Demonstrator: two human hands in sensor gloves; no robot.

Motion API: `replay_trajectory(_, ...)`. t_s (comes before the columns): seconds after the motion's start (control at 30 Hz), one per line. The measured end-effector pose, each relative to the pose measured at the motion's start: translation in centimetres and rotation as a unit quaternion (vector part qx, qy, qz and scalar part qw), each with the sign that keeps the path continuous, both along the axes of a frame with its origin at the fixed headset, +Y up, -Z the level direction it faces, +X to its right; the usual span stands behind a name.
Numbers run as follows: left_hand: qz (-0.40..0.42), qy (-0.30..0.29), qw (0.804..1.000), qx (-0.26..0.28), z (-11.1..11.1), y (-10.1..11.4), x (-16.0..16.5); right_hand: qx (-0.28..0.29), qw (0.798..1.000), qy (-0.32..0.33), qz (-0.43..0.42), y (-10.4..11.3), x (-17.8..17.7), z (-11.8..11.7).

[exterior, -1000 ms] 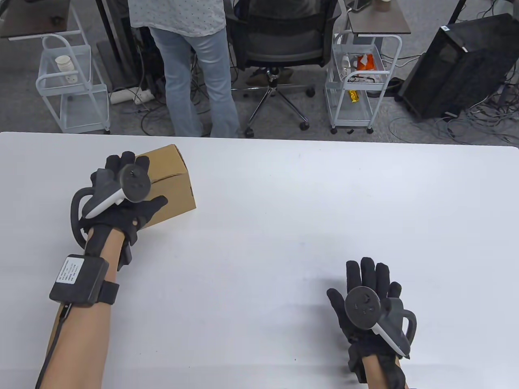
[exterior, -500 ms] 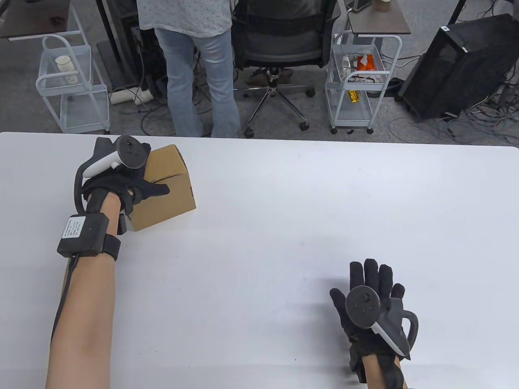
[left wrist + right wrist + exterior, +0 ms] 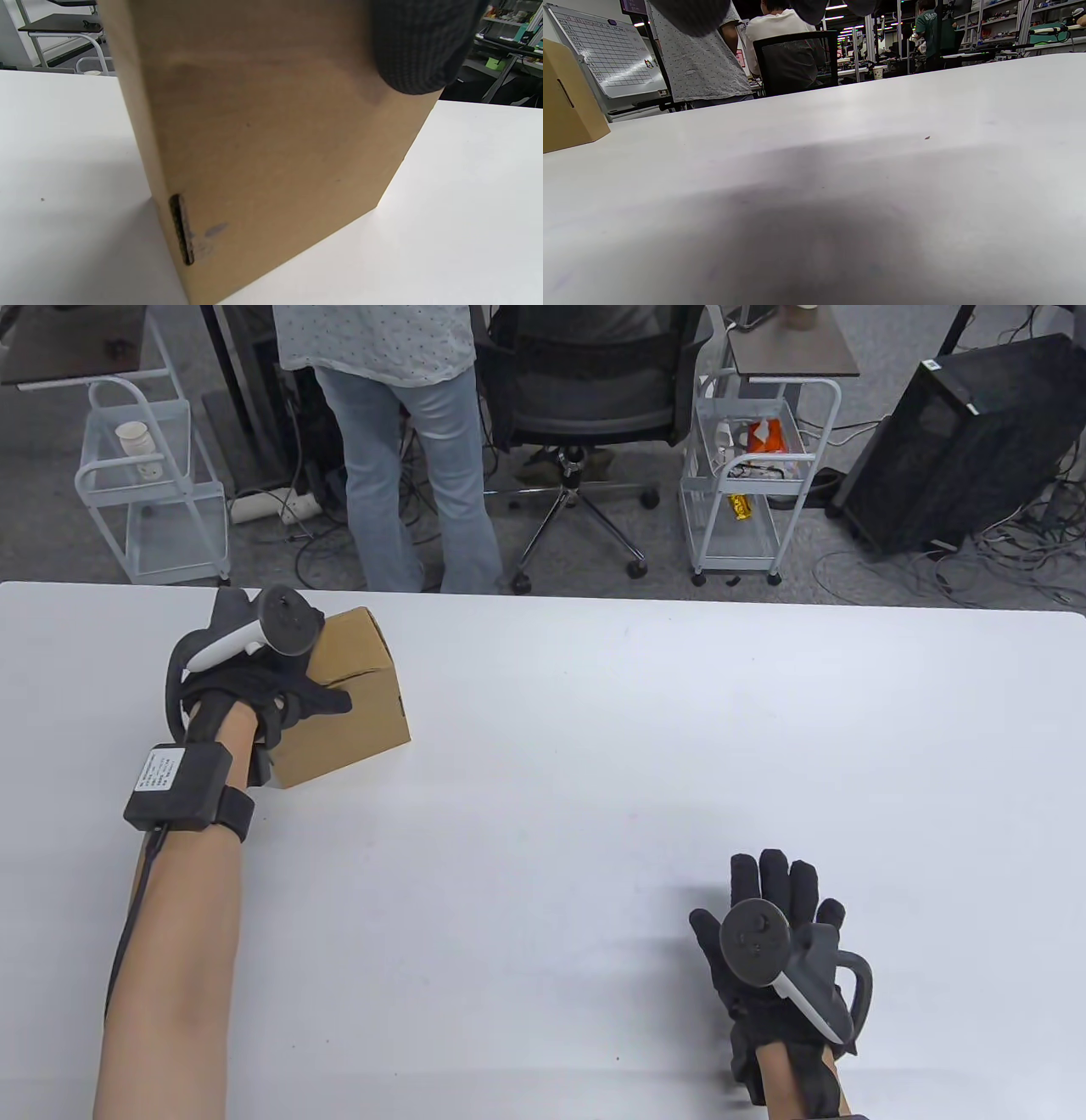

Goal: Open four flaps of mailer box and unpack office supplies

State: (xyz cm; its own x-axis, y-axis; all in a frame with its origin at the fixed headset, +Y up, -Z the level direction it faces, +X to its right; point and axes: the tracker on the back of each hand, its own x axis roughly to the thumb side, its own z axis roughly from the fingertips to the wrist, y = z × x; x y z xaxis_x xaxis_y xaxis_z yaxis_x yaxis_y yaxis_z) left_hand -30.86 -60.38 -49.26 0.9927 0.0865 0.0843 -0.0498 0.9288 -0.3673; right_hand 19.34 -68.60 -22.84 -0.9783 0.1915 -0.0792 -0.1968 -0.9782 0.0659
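Meanwhile the left hand [image 3: 254, 687] still grips the closed mailer box [image 3: 356, 704], barely shifted; right hand [image 3: 776, 942] stays flat.

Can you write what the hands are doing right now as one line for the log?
left hand: grips box, thumb on top | box: closed, on table | right hand: open, apart from box | supplies: none in view

I can read almost nothing here; the white label [image 3: 159, 768] on the black wrist unit, at the left of the table view, carries lines of print too small for me to make out; the whiteboard [image 3: 606, 55] at the upper left of the right wrist view shows a ruled grid with illegible entries; the cardboard box [image 3: 271, 140] bears no print I can see.
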Motion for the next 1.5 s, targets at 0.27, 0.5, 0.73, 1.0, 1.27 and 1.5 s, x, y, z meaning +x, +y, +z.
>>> replay_trajectory(0.27,0.010,-0.028,1.000,0.003,1.4,0.2,1.0,0.000,1.000,0.004,-0.004,-0.1,0.0,-0.1)
replay_trajectory(0.5,0.020,-0.074,0.997,0.024,4.6,1.8,3.8,0.003,1.000,0.014,-0.015,-0.2,0.0,-0.2)
replay_trajectory(0.73,0.035,-0.141,0.989,0.041,9.1,2.8,8.9,0.008,0.999,0.023,-0.030,-0.1,0.1,-0.1)
replay_trajectory(1.0,0.036,-0.217,0.974,0.049,14.2,3.8,15.7,0.007,0.998,0.042,-0.049,-0.1,0.0,-0.2)
replay_trajectory(1.27,0.040,-0.271,0.961,0.036,18.7,3.1,20.3,0.005,0.997,0.054,-0.061,-0.2,-0.2,-0.3)
replay_trajectory(1.5,0.022,-0.284,0.958,0.028,21.6,2.1,22.2,0.002,0.996,0.062,-0.067,-0.3,-0.4,-0.3)
